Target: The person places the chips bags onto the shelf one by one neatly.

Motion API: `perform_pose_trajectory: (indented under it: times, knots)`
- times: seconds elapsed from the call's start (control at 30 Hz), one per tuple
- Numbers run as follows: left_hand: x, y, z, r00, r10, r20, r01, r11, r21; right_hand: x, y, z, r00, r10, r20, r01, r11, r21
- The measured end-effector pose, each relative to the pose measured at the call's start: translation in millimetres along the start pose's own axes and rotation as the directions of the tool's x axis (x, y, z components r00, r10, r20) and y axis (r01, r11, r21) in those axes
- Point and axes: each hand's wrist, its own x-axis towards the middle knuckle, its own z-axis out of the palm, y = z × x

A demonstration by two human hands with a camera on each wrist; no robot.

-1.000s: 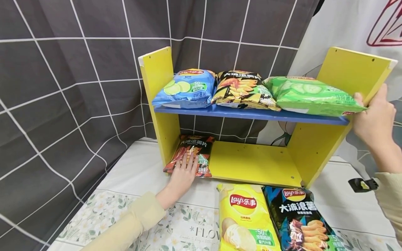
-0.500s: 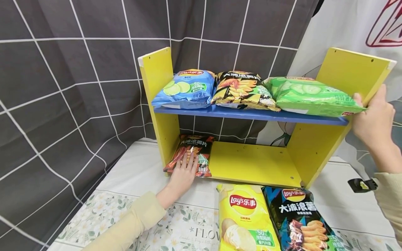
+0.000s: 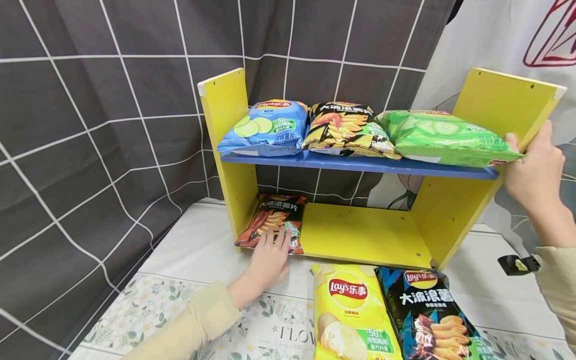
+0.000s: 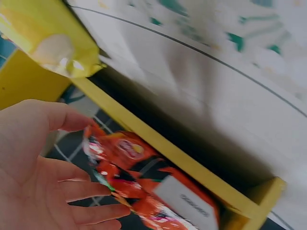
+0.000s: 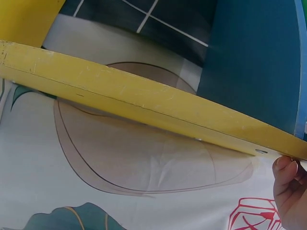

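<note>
My left hand [image 3: 270,257] is at the lower shelf, its fingers lying over the bottom end of a red-and-black bag of potato chips [image 3: 274,215]. That bag leans back in the left corner. In the left wrist view the left hand [image 4: 53,172] has its fingers extended beside the crinkled end of the chip bag [image 4: 139,163]. My right hand [image 3: 537,172] grips the right side panel [image 3: 508,105] of the yellow-and-blue shelf, thumb on the inner side by a green chip bag [image 3: 445,137]. Only part of the right hand [image 5: 291,191] shows in the right wrist view.
A blue chip bag [image 3: 270,127] and a black-and-gold one [image 3: 346,127] share the blue upper board [image 3: 360,164] with the green bag. In front of the shelf lie a yellow chip bag [image 3: 355,315] and a dark blue one [image 3: 432,315]. A dark gridded cloth [image 3: 112,125] hangs behind.
My left hand has slid down and slightly right toward the bag's lower edge, uncovering more of its front. The right hand stays on the side panel.
</note>
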Motion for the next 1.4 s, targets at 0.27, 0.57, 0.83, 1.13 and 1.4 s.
perform_pose_trajectory:
  times: [0.27,0.57,0.83,1.13,1.4]
  knots:
    - [-3.1,22.0,-28.3,0.992,0.116,-0.042,-0.120,0.986,-0.112,0.1,-0.4,0.4,1.000,0.008,-0.005,-0.008,1.000,0.012]
    - [-19.2,56.0,-48.3,0.961,0.234,-0.150,-0.268,0.924,-0.272,0.0,-0.7,1.1,1.000,0.015,-0.011,-0.015,0.999,0.038]
    - [-35.2,83.8,-62.4,0.929,0.350,-0.119,-0.369,0.893,-0.257,0.0,0.1,0.9,1.000,0.031,-0.001,-0.031,0.999,0.039]
    - [-51.1,105.0,-64.6,0.845,0.506,-0.174,-0.527,0.843,-0.106,-1.0,0.3,0.5,1.000,0.023,0.011,-0.023,0.999,0.028]
    - [-60.8,121.4,-63.6,0.822,0.564,0.073,-0.558,0.825,-0.090,-1.4,0.5,0.0,1.000,0.020,0.003,-0.020,0.999,0.041]
